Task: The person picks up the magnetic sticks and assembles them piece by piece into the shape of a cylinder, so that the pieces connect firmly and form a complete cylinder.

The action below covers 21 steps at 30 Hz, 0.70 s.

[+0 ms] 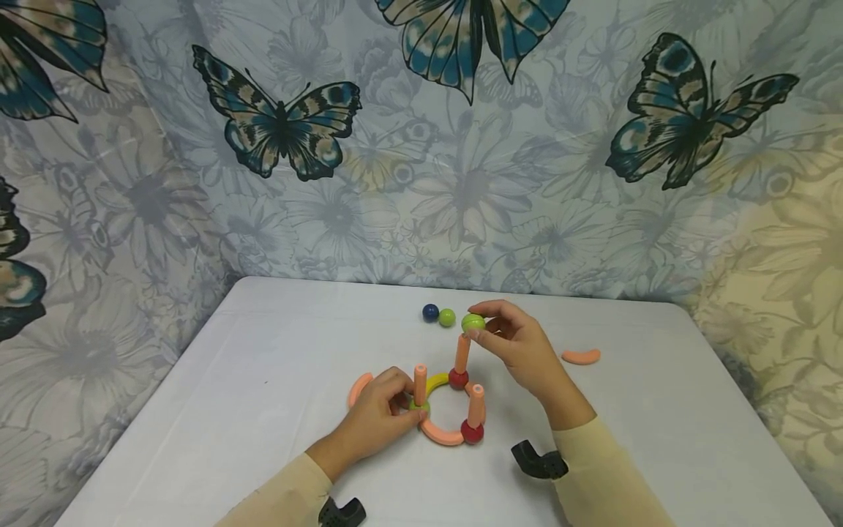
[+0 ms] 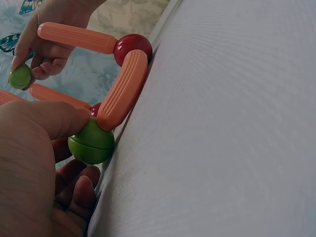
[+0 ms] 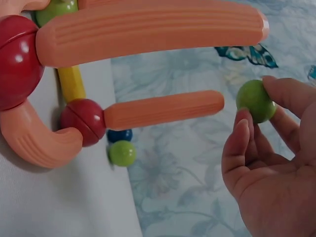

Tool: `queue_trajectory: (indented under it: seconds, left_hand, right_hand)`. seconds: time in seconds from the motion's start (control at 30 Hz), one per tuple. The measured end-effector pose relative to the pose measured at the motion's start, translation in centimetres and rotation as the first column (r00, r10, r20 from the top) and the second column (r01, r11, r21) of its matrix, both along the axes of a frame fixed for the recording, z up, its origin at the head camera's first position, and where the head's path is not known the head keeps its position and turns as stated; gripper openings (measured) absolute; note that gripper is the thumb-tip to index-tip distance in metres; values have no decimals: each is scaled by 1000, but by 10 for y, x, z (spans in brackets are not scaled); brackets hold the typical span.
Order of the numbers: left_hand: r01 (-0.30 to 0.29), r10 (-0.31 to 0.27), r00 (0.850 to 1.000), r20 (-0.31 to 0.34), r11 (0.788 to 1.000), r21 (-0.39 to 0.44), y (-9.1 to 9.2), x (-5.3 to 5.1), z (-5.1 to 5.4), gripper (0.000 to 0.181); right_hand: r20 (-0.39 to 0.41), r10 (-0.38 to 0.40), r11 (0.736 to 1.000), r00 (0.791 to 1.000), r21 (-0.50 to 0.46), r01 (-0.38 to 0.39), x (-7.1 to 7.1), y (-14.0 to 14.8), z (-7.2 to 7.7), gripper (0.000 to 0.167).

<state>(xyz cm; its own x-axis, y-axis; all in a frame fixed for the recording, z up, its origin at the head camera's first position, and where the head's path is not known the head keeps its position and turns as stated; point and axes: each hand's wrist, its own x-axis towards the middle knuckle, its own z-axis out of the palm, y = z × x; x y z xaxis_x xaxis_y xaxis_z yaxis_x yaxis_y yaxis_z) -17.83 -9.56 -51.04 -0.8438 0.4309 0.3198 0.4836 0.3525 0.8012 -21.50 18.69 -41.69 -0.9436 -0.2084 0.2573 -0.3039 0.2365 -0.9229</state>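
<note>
A ring of curved orange rods (image 1: 443,436) and a yellow curved rod (image 1: 437,381) lies on the table, joined by two red balls (image 1: 472,432) and a green ball (image 2: 92,141). From each of these balls an orange rod (image 3: 163,109) stands upright. My left hand (image 1: 377,410) pinches the green ball of the ring between thumb and fingers. My right hand (image 1: 520,345) pinches a loose green ball (image 3: 256,101) just above the tip of the far upright rod; a small gap shows between them in the right wrist view.
A dark blue ball (image 1: 430,313) and another green ball (image 1: 447,318) sit together near the table's back edge. One curved orange rod (image 1: 581,357) lies on the right; another orange rod (image 1: 359,389) is partly behind my left hand. Patterned cloth (image 1: 461,183) hangs behind the table.
</note>
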Motion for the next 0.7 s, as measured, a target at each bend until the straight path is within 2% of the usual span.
queue_trajectory:
  seconds: [0.23,0.7]
  left_hand:
    - [-6,6,1000,7,1000,-12,1,0,1,22]
    - [-9,9,1000,1,1000,-21,1,-1,1,23]
  right_hand:
    - [15,45,999,999,24,-46,0,-3,-4,33]
    - [33,19,999,999,36,-20,-1,-3,-6,33]
